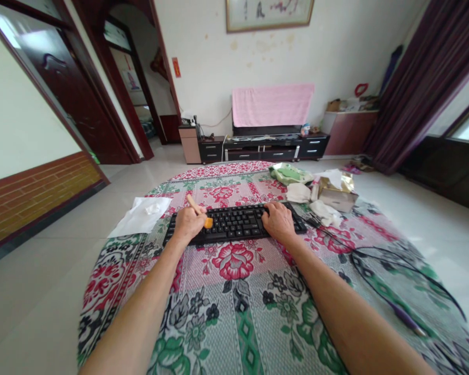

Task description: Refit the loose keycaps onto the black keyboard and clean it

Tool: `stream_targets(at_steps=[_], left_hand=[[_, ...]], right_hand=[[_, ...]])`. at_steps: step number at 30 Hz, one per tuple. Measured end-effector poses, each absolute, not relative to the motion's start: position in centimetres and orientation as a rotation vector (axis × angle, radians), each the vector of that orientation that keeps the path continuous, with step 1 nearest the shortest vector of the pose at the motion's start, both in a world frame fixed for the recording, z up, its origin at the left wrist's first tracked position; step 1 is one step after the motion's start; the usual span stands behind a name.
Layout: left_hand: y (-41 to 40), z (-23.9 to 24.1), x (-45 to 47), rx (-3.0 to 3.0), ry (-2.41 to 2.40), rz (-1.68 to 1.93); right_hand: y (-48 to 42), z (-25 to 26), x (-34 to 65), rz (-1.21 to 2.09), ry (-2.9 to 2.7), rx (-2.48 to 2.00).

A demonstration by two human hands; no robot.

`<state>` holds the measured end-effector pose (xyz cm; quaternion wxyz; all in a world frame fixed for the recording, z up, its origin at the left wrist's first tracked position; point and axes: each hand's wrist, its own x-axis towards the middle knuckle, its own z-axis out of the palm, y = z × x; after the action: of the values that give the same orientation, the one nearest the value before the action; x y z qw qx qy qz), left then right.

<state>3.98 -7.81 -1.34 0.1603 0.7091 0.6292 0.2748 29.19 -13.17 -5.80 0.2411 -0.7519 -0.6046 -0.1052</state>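
A black keyboard (236, 222) lies across a round table covered with a flowered cloth (234, 307). My left hand (188, 223) rests on the keyboard's left end, closed round a small brush (198, 211) with a pale wooden handle and an orange tip touching the keys. My right hand (278, 221) lies on the keyboard's right part, fingers curled down over the keys and holding it in place.
A white paper sheet (140, 215) hangs over the table's left edge. At the back right sit a green packet (289, 173), white tissues (298, 192) and a gold tissue box (337, 193). The keyboard's black cable (379, 260) loops over the right side. A TV stand is beyond.
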Motion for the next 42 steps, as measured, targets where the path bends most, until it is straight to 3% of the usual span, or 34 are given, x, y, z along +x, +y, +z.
stream_targets(at_steps=[9, 16, 19, 29, 33, 42], left_hand=[[-7.7, 1.4, -1.7, 2.005, 2.358, 0.623], [-9.5, -0.4, 5.7, 2.038, 1.515, 0.878], [-10.0, -1.3, 7.4, 2.091, 1.407, 0.836], [-8.5, 0.3, 0.2, 2.138, 2.102, 0.448], [-8.3, 1.1, -0.9, 2.12, 2.228, 0.475], [-9.5, -1.1, 4.2, 1.971, 1.407, 0.789]], right_hand=[[-13.3, -5.6, 29.1, -0.263, -1.664, -2.075], [-13.3, -5.7, 29.2, -0.288, -1.663, -2.058], [-13.3, -5.7, 29.2, -0.28, -1.671, -2.058], [-13.4, -5.6, 29.2, -0.261, -1.667, -2.056], [-13.3, -5.3, 29.4, -0.218, -1.673, -2.059], [-13.5, -3.9, 33.1, -0.23, -1.467, -2.202]])
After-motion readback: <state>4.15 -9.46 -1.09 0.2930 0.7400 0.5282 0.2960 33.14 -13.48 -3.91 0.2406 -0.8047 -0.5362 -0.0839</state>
